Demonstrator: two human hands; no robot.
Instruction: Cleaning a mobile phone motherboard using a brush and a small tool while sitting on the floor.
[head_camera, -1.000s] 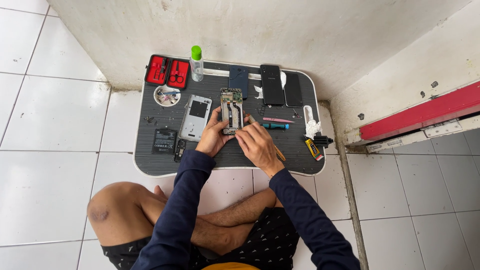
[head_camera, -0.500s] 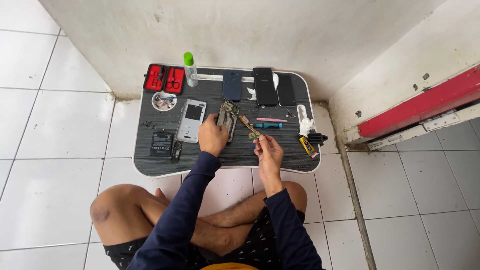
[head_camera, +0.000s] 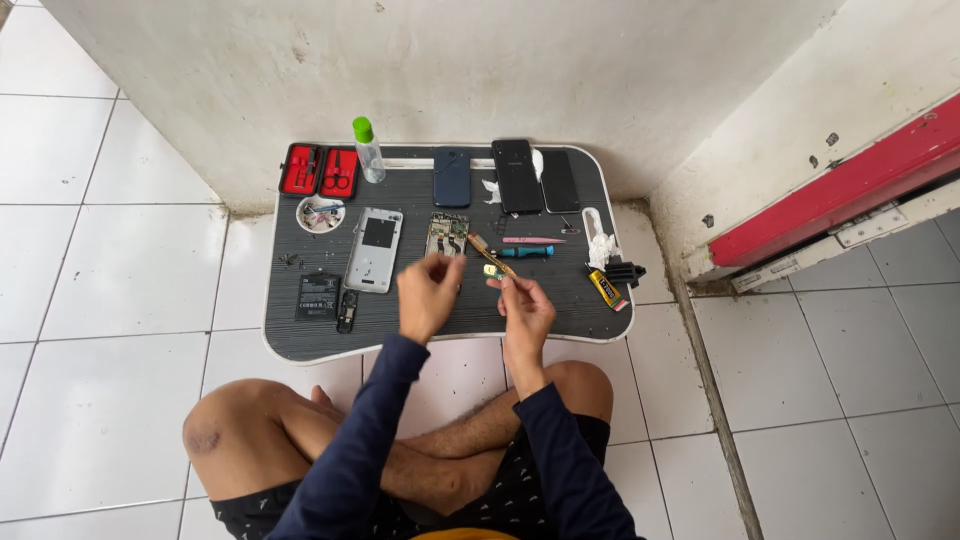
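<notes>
I sit cross-legged behind a low black ribbed table (head_camera: 300, 340). My right hand (head_camera: 522, 308) is raised above its front edge and grips a thin brownish tool (head_camera: 488, 256) that slants up and left. A small yellow-green part (head_camera: 492, 270) sits at the tool, just in front of my fingers. My left hand (head_camera: 428, 296) hovers beside it with curled fingers, thumb pointing at the part; whether it holds anything is unclear. The opened phone (head_camera: 447, 235), its insides showing, lies untouched on the table just beyond both hands.
On the table lie a silver back cover (head_camera: 375, 250), a battery (head_camera: 318, 296), a red tool case (head_camera: 320, 170), a green-capped bottle (head_camera: 368, 150), a round dish (head_camera: 321, 213), three dark phones (head_camera: 517, 175), pink tweezers (head_camera: 535, 240), a blue screwdriver (head_camera: 528, 252) and a yellow glue tube (head_camera: 605, 288). A wall stands behind.
Both hands have drawn back from the opened phone toward me. The left hand let go of the phone, and the right hand lifted the tool with the small part.
</notes>
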